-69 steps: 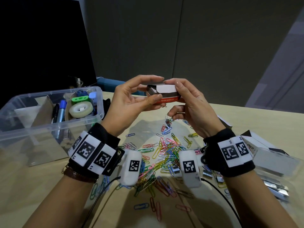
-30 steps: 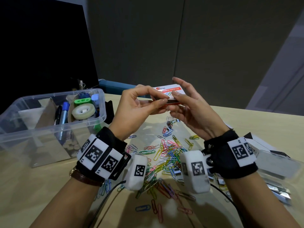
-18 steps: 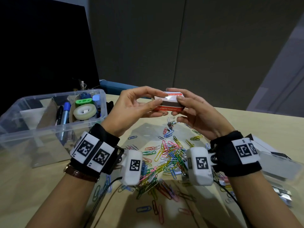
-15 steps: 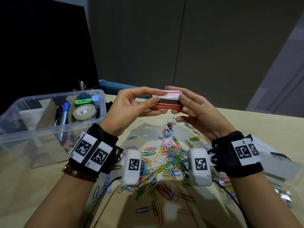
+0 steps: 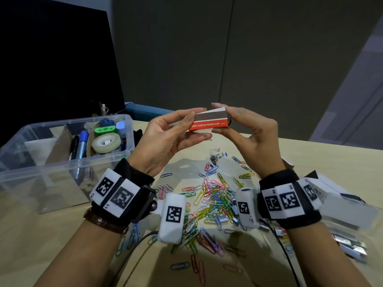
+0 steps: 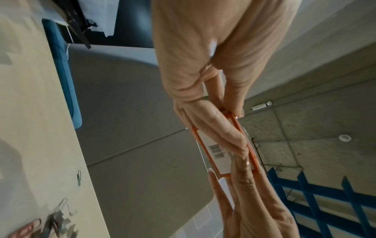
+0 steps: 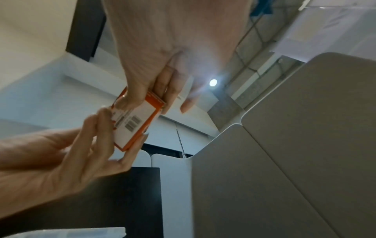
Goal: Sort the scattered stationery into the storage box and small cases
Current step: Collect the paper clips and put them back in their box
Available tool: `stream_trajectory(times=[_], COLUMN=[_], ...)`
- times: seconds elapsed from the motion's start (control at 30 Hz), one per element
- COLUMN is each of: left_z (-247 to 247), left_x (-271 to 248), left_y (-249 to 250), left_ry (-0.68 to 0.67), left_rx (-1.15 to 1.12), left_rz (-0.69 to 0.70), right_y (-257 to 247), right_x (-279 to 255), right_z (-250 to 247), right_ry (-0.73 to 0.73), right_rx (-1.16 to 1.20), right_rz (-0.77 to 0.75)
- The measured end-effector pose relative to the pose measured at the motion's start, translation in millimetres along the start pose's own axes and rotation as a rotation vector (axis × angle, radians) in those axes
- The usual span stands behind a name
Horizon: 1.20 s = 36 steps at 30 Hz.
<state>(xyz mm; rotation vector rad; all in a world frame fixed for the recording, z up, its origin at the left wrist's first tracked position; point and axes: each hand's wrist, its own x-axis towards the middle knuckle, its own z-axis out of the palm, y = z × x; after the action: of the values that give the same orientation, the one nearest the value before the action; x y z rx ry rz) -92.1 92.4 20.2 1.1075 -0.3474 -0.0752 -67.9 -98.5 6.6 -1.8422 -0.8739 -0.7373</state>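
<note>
While I am holding the paper clip box (image 5: 208,122) level above the table's middle, my left hand (image 5: 165,141) is pinching one end and my right hand (image 5: 248,137) the other; I am judging it best opened upright, over the paper clips (image 5: 209,201).

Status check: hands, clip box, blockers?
Left hand and right hand pinch small orange paper-clip box, mid-air. Coloured paper clips loose on table. No blockers.
</note>
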Motion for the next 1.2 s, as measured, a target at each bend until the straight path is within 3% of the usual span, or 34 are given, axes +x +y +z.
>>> stream_trajectory(times=[0.13,0.27,0.43,0.57,0.7,0.9,1.1,1.2], left_z=[0.8,-0.4,-4.5,-3.8,-1.4,2.0,1.8,1.3], left_x=[0.3,0.5,-0.8,-1.3,-2.7,0.1,3.2,3.0], left_y=[-2.0,-0.3,5.6,5.0,5.1,4.0,3.0,3.2], left_ry=[-0.004,-0.021,-0.093,-0.083,-0.102,0.039,0.106,0.106], left_rx=[0.085,0.091,0.114,0.065,0.075,-0.104,-0.257,-0.243], left_rz=[0.025,-0.002,-0.030,-0.077,-0.073,-0.095,-0.131,-0.127], right_y=[0.1,-3.6,-0.1,-1.9,-3.4,-4.3,-7.2,-8.1], right_x=[1.9,1.9,0.6,-0.8,-1.7,2.0,0.2,1.4], right_z=[-11.6,-24.6,-22.1,-11.8,-7.0,-4.4,-3.6,-2.8], right_ry=[-0.111,-0.240,-0.347,-0.314,-0.269,0.067,-0.021,-0.013], right_rx=[0.075,0.296,0.525,0.792,0.876,0.505,0.118,0.083], right_rz=[0.071,0.211,0.271,0.355,0.374,0.218,0.042,0.026])
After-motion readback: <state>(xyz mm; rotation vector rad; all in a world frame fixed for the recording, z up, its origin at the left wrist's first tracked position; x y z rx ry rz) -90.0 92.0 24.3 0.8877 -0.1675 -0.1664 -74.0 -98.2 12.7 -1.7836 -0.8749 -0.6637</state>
